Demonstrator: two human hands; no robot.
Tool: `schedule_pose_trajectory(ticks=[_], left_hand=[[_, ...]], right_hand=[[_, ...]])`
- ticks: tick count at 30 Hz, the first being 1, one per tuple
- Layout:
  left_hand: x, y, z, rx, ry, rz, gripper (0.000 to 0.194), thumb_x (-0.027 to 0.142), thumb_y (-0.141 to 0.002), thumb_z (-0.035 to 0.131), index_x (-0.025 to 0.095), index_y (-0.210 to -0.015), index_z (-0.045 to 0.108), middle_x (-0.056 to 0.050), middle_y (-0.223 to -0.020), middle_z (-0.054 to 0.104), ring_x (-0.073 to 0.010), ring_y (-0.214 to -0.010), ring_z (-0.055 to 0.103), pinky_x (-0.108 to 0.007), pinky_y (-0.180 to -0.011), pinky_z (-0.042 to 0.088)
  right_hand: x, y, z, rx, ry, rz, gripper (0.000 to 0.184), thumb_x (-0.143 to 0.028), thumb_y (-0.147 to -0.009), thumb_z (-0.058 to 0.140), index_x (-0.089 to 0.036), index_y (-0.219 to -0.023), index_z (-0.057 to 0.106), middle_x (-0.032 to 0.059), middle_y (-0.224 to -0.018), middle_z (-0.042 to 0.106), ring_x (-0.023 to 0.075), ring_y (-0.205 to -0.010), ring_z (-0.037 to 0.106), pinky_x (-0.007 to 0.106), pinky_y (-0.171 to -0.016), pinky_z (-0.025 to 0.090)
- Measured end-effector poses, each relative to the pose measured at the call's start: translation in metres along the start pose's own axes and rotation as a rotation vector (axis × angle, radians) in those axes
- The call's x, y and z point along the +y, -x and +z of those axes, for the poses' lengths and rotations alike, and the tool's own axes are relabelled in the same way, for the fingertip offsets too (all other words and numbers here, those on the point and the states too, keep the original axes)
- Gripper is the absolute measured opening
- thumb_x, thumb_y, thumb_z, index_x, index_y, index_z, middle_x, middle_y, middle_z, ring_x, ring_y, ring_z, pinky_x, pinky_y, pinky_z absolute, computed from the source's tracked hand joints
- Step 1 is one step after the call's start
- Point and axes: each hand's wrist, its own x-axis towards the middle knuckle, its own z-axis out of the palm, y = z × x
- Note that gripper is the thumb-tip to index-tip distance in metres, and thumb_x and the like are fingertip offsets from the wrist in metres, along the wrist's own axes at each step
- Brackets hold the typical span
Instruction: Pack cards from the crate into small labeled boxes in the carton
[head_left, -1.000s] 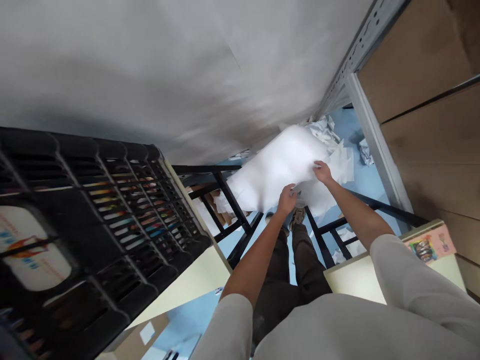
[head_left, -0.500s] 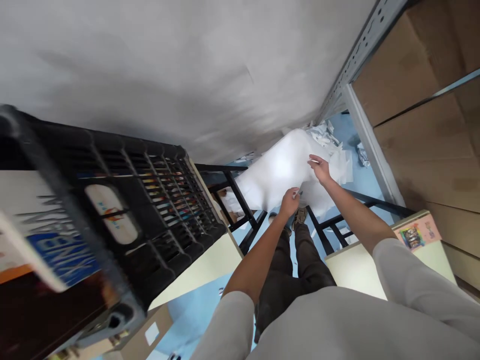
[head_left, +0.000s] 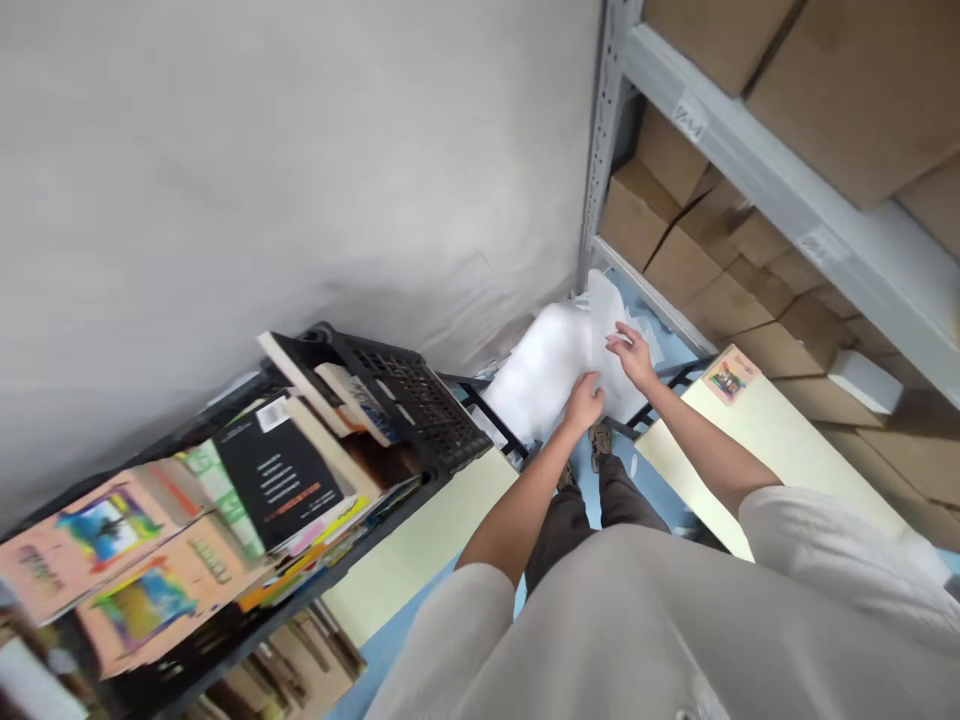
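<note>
1. Head view, the hands: The left hand (head_left: pixel 585 402) is at the near part of a white sheet (head_left: pixel 544 360), its fingers curled inward; I cannot tell whether they pinch the material. The right hand (head_left: pixel 631 355) is just beyond it and to the right, over the sheet's right part, with its fingers loosely spread and bent; whether they touch the sheet is unclear.
2. Head view, the sheet: It lies bunched and creased in front of the feet, between the wall (head_left: pixel 300 150) and the person, with one part rising to a peak near the foot of the shelving.
3. Head view, left side: A black crate (head_left: pixel 420 400) packed with books rests on a pale counter (head_left: pixel 435 530). A black-covered book (head_left: pixel 277 470) with a barcode label and two pink-covered books (head_left: pixel 150 600) lie on top.
4. Head view, right side: A small pink book (head_left: pixel 730 374) lies at the far end of another pale counter (head_left: pixel 720 450). Behind stands grey metal shelving (head_left: pixel 787 190) stacked with cardboard boxes (head_left: pixel 712 260) and one white box (head_left: pixel 866 382).
5. Head view, below: Brown shoes (head_left: pixel 600 445) stand on the blue floor (head_left: pixel 390 650) between both counters.
</note>
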Motion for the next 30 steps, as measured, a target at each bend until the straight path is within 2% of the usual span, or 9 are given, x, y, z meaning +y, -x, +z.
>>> schedule_pose_trajectory(ticks=[5, 8, 11, 14, 19, 21, 25, 30], left_hand=[[0.059, 0.042, 0.003, -0.085, -0.066, 0.216, 0.052, 0.007, -0.092, 0.061, 0.019, -0.142, 0.069, -0.015, -0.147, 0.066, -0.0300, -0.148, 0.058, -0.048, -0.134, 0.039], [0.086, 0.065, 0.011, -0.148, -0.120, 0.302, 0.054, 0.007, -0.093, 0.060, 0.019, -0.146, 0.065, -0.017, -0.154, 0.061, -0.0314, -0.152, 0.054, -0.049, -0.135, 0.038], [0.107, 0.082, 0.024, -0.201, -0.178, 0.354, 0.059, 0.007, -0.092, 0.062, 0.020, -0.150, 0.062, -0.017, -0.159, 0.057, -0.0337, -0.155, 0.051, -0.052, -0.135, 0.036], [0.122, 0.095, 0.044, -0.247, -0.213, 0.382, 0.063, 0.008, -0.090, 0.065, 0.022, -0.152, 0.061, -0.017, -0.163, 0.054, -0.0359, -0.160, 0.045, -0.055, -0.136, 0.034], [0.134, 0.117, 0.095, -0.380, -0.256, 0.403, 0.064, 0.012, -0.090, 0.068, 0.024, -0.152, 0.061, -0.018, -0.167, 0.051, -0.0383, -0.164, 0.039, -0.058, -0.136, 0.032], [0.137, 0.127, 0.119, -0.444, -0.299, 0.420, 0.065, 0.013, -0.090, 0.067, 0.022, -0.154, 0.059, -0.020, -0.169, 0.050, -0.0394, -0.164, 0.039, -0.059, -0.136, 0.032], [0.147, 0.151, 0.171, -0.563, -0.489, 0.461, 0.069, 0.015, -0.094, 0.063, 0.020, -0.162, 0.051, -0.021, -0.174, 0.043, -0.0390, -0.166, 0.037, -0.058, -0.135, 0.034], [0.161, 0.178, 0.235, -0.646, -0.693, 0.535, 0.073, 0.021, -0.100, 0.058, 0.019, -0.171, 0.039, -0.019, -0.182, 0.034, -0.0366, -0.169, 0.032, -0.055, -0.134, 0.037]], right_hand=[[-0.046, 0.066, -0.051, 0.160, 0.041, -0.187, 0.080, -0.065, -0.087, 0.077, -0.029, -0.157, 0.062, 0.0131, -0.150, 0.056, 0.0309, -0.131, 0.070, 0.052, -0.113, 0.060], [-0.064, 0.108, -0.085, 0.284, 0.209, -0.277, 0.079, -0.064, -0.093, 0.070, -0.029, -0.163, 0.057, 0.0142, -0.151, 0.054, 0.0329, -0.140, 0.062, 0.057, -0.121, 0.053], [-0.074, 0.155, -0.119, 0.394, 0.464, -0.296, 0.078, -0.056, -0.097, 0.064, -0.025, -0.167, 0.051, 0.0167, -0.154, 0.052, 0.0354, -0.150, 0.050, 0.060, -0.129, 0.042], [-0.073, 0.202, -0.148, 0.509, 0.668, -0.237, 0.079, -0.047, -0.099, 0.057, -0.023, -0.172, 0.043, 0.0182, -0.156, 0.049, 0.0374, -0.154, 0.045, 0.062, -0.130, 0.036], [-0.050, 0.274, -0.189, 0.732, 0.812, -0.111, 0.078, -0.043, -0.098, 0.051, -0.023, -0.172, 0.040, 0.0199, -0.158, 0.046, 0.0423, -0.162, 0.032, 0.068, -0.130, 0.027], [-0.037, 0.300, -0.207, 0.798, 0.816, -0.076, 0.077, -0.043, -0.098, 0.050, -0.023, -0.172, 0.040, 0.0207, -0.158, 0.047, 0.0431, -0.162, 0.032, 0.070, -0.129, 0.026], [-0.011, 0.342, -0.243, 0.868, 0.845, -0.038, 0.079, -0.041, -0.099, 0.049, -0.024, -0.174, 0.034, 0.0211, -0.157, 0.047, 0.0433, -0.158, 0.035, 0.070, -0.125, 0.031], [0.009, 0.376, -0.283, 0.908, 0.920, -0.030, 0.080, -0.038, -0.102, 0.046, -0.022, -0.178, 0.026, 0.0219, -0.155, 0.047, 0.0416, -0.155, 0.038, 0.068, -0.123, 0.035]])
